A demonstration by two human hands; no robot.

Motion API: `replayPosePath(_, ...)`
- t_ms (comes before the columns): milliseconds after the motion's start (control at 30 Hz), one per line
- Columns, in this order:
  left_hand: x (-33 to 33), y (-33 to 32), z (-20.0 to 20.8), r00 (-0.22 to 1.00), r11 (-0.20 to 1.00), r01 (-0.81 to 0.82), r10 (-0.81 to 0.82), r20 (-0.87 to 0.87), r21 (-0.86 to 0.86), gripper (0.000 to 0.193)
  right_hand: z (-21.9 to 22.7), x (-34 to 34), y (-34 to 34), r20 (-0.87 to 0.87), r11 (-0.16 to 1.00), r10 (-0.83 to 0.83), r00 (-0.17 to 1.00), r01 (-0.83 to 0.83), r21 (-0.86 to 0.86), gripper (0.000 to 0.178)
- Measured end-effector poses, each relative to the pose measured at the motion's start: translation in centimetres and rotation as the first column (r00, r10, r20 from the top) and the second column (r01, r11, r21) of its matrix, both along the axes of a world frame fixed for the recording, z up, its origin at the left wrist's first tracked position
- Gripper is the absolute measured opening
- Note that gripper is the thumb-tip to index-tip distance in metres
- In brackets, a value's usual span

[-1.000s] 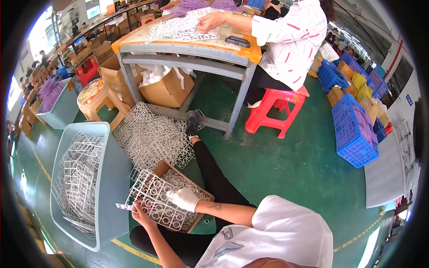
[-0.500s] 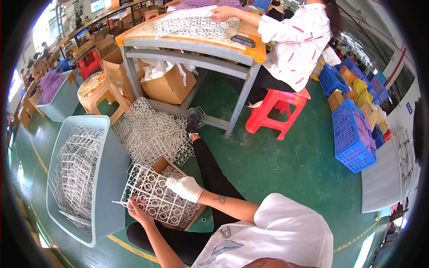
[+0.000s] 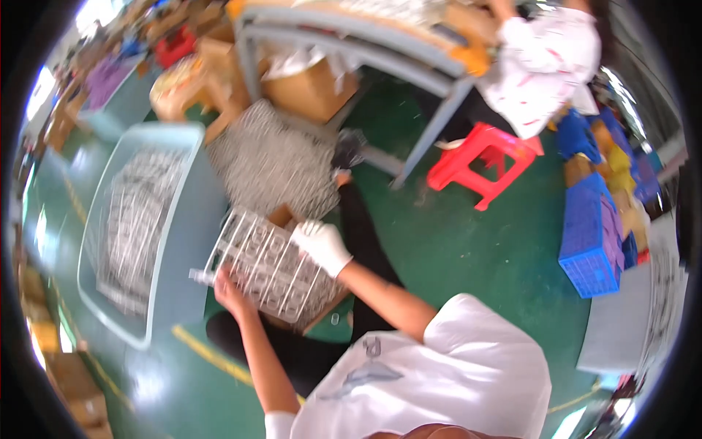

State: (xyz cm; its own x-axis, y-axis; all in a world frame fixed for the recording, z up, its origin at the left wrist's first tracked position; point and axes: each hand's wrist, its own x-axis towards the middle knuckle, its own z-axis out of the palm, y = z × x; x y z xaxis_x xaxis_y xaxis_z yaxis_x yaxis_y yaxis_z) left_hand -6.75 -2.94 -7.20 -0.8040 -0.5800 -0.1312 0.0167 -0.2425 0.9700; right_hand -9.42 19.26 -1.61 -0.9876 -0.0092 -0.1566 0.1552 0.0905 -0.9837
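A flat white plastic frame with rows of rings (image 3: pixel 267 265) is held tilted over a cardboard box (image 3: pixel 281 215) at my legs. My bare left hand (image 3: pixel 230 291) grips its left edge, beside a pale strip that sticks out. The gloved right hand (image 3: pixel 322 247) is closed at the upper right edge of the same frame, its fingers curled and partly blurred. Loose white pieces in the box lie mostly hidden under the frame. One small ring (image 3: pixel 335 319) sits on the floor beside the box.
On the left stands a grey-blue bin (image 3: pixel 189 219) full of similar frames. More frames form a pile (image 3: pixel 274 164) on the floor ahead. Beyond it are a metal-legged table (image 3: pixel 358 33), a red stool (image 3: pixel 486 164) with a seated person, and blue crates (image 3: pixel 589 241) at right.
The view has swung and blurred, so the surroundings sit higher and the table is partly cut off. Both hands still hold the ring frame above the box.
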Motion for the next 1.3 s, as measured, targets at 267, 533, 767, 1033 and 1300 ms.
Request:
replayPosePath(267,-1.1,1.2,1.3,0.998,0.987,0.04,-0.03,-0.062,0.158,0.026,0.9,0.5,1.4,0.195,0.995,-0.069,0.978,0.081,-0.05,0.011)
replayPosePath(533,0.1,1.6,2.8,0.995,0.987,0.093,-0.089,-0.037,0.131,0.029,0.3,0.4,-1.4,-0.248,0.507,0.487,0.837,-0.039,0.861,0.017)
replayPosePath(767,-0.2,1.0,2.6,0.977,0.971,0.205,-0.197,-0.079,0.125,0.027,-1.9,-1.4,1.1,0.29,0.927,0.364,0.885,-0.312,-0.21,0.024)
replayPosePath(1033,-0.6,1.0,2.7,0.975,0.971,0.221,-0.217,-0.047,0.096,0.026,0.8,1.1,-0.1,0.288,0.977,0.211,0.934,-0.19,-0.1,0.014)
replayPosePath(1300,-0.4,1.5,2.8,0.973,0.969,0.227,-0.222,-0.059,0.101,0.025,-0.8,1.8,-3.2,-0.45,0.818,0.32,0.834,-0.005,0.575,0.018)
